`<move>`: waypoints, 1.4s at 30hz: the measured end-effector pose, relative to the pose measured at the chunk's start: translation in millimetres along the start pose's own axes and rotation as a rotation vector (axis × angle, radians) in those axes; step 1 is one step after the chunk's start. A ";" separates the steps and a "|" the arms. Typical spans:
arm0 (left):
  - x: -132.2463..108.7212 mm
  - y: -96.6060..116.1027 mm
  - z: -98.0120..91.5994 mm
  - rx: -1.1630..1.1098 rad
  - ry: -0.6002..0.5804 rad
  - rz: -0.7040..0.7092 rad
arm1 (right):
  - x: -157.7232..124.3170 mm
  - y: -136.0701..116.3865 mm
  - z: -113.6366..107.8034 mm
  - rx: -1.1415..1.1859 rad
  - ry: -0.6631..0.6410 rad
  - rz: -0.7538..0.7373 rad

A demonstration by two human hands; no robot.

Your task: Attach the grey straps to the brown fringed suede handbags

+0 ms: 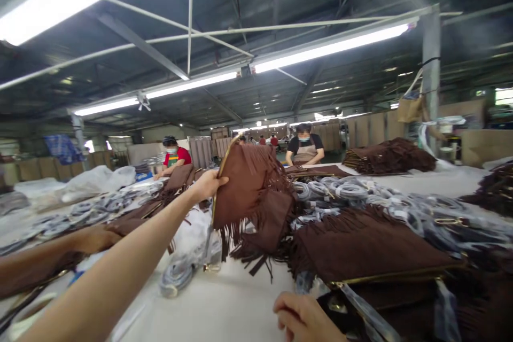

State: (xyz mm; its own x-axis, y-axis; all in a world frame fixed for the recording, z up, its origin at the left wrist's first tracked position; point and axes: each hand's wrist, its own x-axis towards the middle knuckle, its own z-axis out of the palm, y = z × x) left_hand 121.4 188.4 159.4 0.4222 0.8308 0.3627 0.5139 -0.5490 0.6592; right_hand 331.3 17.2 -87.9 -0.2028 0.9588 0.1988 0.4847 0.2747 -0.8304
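My left hand (210, 184), its arm stretched out over the table, pinches the zipped edge of a brown fringed bag (242, 181). The bag hangs tilted, its fringe dangling close to the white tabletop (240, 299). At the bottom, my right hand (304, 318) is loosely curled, with its fingers a little apart and nothing visible in them. Just beyond that hand, a second brown fringed bag (368, 246) lies on a pile, with a gold zip and plastic-wrapped straps (364, 304). A wrapped coiled strap (176, 278) rests below the held bag.
Many wrapped coiled straps (352, 189) cover the table's middle. A stack of brown pieces (393, 156) stands at the back right. Another person's arm (60, 251) reaches in from the left. Two co-workers, in red (182, 156) and dark clothing (305, 149), work across the table.
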 end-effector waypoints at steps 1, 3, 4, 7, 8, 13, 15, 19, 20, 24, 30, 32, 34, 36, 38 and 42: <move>-4.9 9.2 -15.8 0.049 0.018 0.006 | 1.1 -0.1 1.5 0.048 -0.005 0.003; -17.1 28.5 -43.9 0.221 0.054 0.022 | 3.4 -2.8 3.7 0.136 -0.028 0.009; -23.9 38.4 -55.3 0.301 0.072 0.027 | 4.2 -6.3 3.5 0.169 -0.034 0.007; -47.3 64.7 -69.9 0.533 0.115 0.041 | 0.4 -28.0 -6.9 0.184 -0.037 -0.028; -56.7 70.3 -65.6 0.599 0.122 0.045 | -3.9 -38.9 -14.3 0.176 -0.043 -0.043; -127.2 57.2 34.6 0.765 0.036 0.036 | -45.5 -99.4 -66.3 0.213 -0.198 -0.046; -165.5 39.2 96.1 0.770 -0.056 0.010 | -61.5 -117.0 -81.2 0.235 -0.286 -0.009; -232.0 8.2 186.7 0.710 -0.228 -0.031 | -73.5 -130.8 -80.3 0.219 -0.376 0.050; -242.4 1.8 194.7 0.684 -0.248 -0.024 | -73.0 -130.4 -74.0 0.207 -0.389 0.051; -262.5 -30.4 165.0 0.532 -0.285 0.081 | -65.8 -122.6 -33.3 0.157 -0.449 0.060; -272.8 -105.2 77.0 0.474 -0.158 0.009 | -38.0 -115.8 63.8 -0.294 -0.357 -0.312; -276.1 -126.5 70.4 0.460 -0.180 0.004 | -23.6 -114.4 98.7 -0.519 -0.307 -0.474; -279.9 -141.9 73.0 0.444 -0.192 0.015 | -10.3 -111.7 126.3 -0.700 -0.306 -0.563; -283.0 -151.8 78.3 0.418 -0.186 0.027 | 0.1 -107.9 142.5 -0.798 -0.325 -0.614; -283.9 -158.1 81.6 0.381 -0.165 0.035 | 7.1 -104.2 146.9 -0.794 -0.356 -0.625; -280.4 -163.4 80.9 0.320 -0.136 0.066 | 9.9 -98.8 129.2 -0.603 -0.469 -0.530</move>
State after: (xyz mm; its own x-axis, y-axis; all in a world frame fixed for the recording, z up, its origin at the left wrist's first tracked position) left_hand -20.6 37.8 -103.3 0.5469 0.7846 0.2921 0.6812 -0.6199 0.3895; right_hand 171.4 -9.8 -71.1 -0.7837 0.6063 0.1351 0.5641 0.7857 -0.2540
